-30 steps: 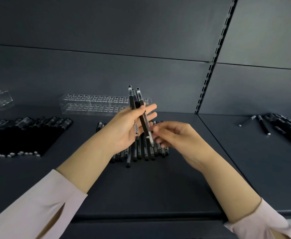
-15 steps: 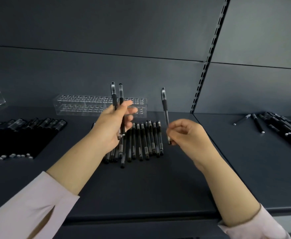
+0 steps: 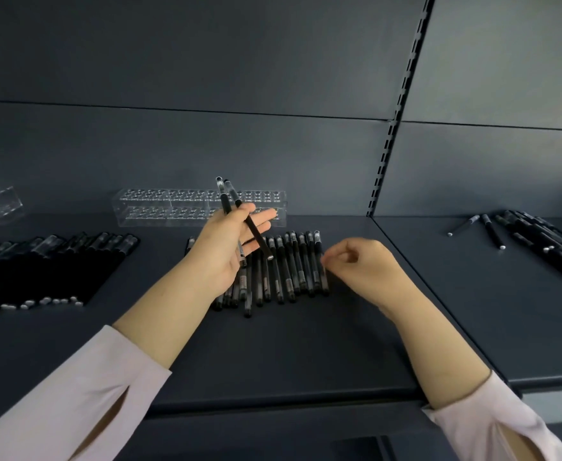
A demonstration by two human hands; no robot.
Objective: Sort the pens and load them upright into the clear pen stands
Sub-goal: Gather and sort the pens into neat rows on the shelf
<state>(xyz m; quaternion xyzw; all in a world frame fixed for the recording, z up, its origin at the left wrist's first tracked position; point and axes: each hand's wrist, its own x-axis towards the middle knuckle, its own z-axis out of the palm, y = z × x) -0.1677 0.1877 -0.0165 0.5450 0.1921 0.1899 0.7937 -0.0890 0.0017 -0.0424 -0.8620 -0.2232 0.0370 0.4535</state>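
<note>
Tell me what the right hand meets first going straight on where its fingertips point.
The rightmost pen of the row lying on the shelf. The right hand points its curled fingertips left at it, almost on it; whether they touch is unclear.

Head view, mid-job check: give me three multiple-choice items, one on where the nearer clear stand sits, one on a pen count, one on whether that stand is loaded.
1. The clear pen stand nearest the hands sits: A) at the back of the shelf, behind the left hand; B) at its front edge; C) on the floor.
2. Pens sticking up from the left hand's grip: A) none; B) two; C) six.
3. That stand is: A) full of pens; B) half loaded; C) empty.
Key: 1 A, it shows beyond that hand, far from the front edge; 2 B, two ends rise above the hand; 3 C, no pen stands in its holes.
</note>
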